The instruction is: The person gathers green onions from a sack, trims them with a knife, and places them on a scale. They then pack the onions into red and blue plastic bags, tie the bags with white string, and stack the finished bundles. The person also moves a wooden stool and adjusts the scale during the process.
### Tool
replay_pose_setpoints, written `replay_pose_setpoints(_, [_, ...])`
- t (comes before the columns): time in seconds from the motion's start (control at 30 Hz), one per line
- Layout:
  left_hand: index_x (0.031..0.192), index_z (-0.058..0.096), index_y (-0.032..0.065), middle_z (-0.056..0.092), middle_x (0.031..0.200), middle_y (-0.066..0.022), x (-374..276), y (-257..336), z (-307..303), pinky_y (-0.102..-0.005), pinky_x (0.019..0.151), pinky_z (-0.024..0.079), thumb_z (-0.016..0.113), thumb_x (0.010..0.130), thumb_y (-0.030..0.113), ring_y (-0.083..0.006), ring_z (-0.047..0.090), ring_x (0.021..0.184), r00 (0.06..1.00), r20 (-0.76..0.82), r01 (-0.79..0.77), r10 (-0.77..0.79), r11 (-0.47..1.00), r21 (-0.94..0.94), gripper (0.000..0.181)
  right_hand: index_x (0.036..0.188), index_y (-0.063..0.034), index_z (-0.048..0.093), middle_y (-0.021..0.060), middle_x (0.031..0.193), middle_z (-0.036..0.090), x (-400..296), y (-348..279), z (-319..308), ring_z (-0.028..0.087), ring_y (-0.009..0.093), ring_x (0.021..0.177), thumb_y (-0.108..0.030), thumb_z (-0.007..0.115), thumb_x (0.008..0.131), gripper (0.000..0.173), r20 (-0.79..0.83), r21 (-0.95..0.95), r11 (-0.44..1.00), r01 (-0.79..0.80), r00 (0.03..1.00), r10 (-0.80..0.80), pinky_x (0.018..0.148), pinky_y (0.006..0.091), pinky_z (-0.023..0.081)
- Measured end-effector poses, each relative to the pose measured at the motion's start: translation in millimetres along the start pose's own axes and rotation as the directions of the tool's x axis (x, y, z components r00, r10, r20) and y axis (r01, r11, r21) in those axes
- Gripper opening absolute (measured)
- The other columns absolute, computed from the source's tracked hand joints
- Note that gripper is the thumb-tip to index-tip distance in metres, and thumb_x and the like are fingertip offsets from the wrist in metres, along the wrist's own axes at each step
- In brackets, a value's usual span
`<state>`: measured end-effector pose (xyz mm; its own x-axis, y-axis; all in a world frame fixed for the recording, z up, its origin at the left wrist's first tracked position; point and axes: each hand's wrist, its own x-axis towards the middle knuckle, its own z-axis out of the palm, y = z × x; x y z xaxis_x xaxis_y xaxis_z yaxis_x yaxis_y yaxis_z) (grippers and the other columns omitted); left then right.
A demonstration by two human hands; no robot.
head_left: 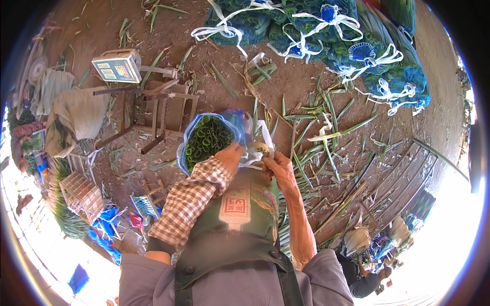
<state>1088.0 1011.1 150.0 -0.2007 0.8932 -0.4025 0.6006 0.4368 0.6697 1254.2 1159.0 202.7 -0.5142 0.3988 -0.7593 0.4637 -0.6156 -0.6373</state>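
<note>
A blue plastic bag stands in front of me with its mouth up, packed with green leafy stalks. My left hand, below a checked sleeve cover, rests at the bag's right rim with its fingers curled. Its fingertips are hidden, so what they pinch does not show. My right hand pinches a white plastic tie just right of the bag. One strand of the tie runs across towards my left hand. A yellowish round object shows between the hands, partly covered.
Blue net bundles of green stalks, tied with white strips, lie at the top right. A digital scale and a metal frame stand left. Loose leaves litter the dirt floor. A crate is lower left; another person is lower right.
</note>
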Motion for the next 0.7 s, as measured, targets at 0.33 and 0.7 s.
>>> replay_pose_setpoints(0.33, [0.1, 0.065, 0.0071, 0.061, 0.094, -0.0082, -5, -9, 4, -0.0318, 0.072, 0.056, 0.073, 0.071, -0.002, -0.021, 0.066, 0.079, 0.952, -0.215, 0.134, -0.219, 0.926, -0.353, 0.032, 0.11, -0.0027, 0.065, 0.0024, 0.066, 0.058, 40, 42, 2, 0.05, 0.009, 0.05, -0.014, 0.063, 0.085, 0.028, 0.183, -0.419, 0.907, 0.035, 0.982, 0.047, 0.046, 0.0261, 0.041])
replay_pose_setpoints(0.7, [0.112, 0.066, 0.0097, 0.06, 0.113, -0.0092, -17, -11, -23, -0.0278, 0.067, 0.056, 0.073, 0.077, 0.005, -0.0152, 0.066, 0.075, 0.967, -0.217, 0.018, -0.135, 0.883, -0.469, 0.036, 0.099, -0.0009, 0.07, -0.0014, 0.068, 0.06, -29, -100, 30, 0.051, 0.005, 0.061, -0.022, 0.066, 0.088, 0.024, 0.213, -0.434, 0.899, 0.064, 0.976, 0.034, 0.053, 0.0247, 0.04])
